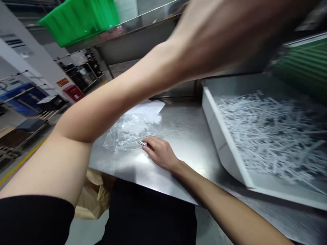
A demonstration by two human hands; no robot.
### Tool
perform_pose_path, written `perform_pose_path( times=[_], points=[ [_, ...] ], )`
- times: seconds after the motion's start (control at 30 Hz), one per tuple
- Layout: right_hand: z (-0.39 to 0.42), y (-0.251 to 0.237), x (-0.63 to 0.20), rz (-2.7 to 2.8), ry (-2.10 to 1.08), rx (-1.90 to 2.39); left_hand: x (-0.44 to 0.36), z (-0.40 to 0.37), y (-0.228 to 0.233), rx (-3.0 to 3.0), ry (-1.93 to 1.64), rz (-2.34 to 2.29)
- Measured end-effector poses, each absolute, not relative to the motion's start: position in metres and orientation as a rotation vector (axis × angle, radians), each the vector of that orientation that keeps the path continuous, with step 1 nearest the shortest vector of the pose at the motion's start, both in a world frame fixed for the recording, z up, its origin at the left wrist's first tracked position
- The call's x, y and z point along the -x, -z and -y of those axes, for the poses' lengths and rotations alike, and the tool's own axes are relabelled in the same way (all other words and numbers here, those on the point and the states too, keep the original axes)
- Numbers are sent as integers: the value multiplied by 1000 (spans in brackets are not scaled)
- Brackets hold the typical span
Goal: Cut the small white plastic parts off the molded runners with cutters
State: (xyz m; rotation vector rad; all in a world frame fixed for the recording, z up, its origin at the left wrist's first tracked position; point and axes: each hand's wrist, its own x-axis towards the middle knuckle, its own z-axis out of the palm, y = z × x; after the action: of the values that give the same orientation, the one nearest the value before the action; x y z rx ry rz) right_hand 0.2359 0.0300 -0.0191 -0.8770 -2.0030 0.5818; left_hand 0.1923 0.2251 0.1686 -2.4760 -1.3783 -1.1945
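My right hand [160, 153] is closed over the steel table, with thumb and fingers pinching a small, shiny metal piece [142, 143]. Its exact kind is too small to tell. Just beyond that piece lies a crumpled clear plastic bag [130, 131], with white paper [148, 107] behind it. My left arm crosses the view from lower left to upper right. My left hand [219, 37] is raised close to the camera and smeared by motion; its fingers are out of sight.
A white tray [231, 146] full of thin white strips [270, 136] stands on the steel table [181, 119] at right. Ribbed green material [304, 68] rises behind it. A green bin [79, 20] sits on the upper shelf. An open brown paper bag [92, 197] is below the table's front edge.
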Motion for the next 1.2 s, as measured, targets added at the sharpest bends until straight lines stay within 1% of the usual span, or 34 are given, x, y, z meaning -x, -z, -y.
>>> perform_pose_path(
  times=[0.1,0.23,0.3,0.37,0.5,0.6,0.77,0.97,1.2],
  points=[
    [-27,17,-240,2027,-585,856,-86,-211,-142,2425,1239,1558],
    [-23,11,-240,2025,-547,904,43,-186,-101,2424,1431,1780],
    [-23,9,-237,2013,-542,953,92,-178,-74,2456,1518,1903],
    [-24,8,-235,1989,-558,1005,118,-173,-46,2492,1576,1973],
    [-28,9,-234,1930,-595,1101,114,-175,2,2550,1617,1957],
    [-31,8,-238,1901,-588,1142,98,-180,19,2601,1598,1915],
    [-37,10,-242,1863,-608,1194,94,-185,21,2669,1432,1890],
    [-42,15,-242,1803,-732,1242,87,-209,22,2763,1188,1824],
    [-47,17,-243,1734,-775,1324,67,-237,29,2783,1077,1747]
  ],
)
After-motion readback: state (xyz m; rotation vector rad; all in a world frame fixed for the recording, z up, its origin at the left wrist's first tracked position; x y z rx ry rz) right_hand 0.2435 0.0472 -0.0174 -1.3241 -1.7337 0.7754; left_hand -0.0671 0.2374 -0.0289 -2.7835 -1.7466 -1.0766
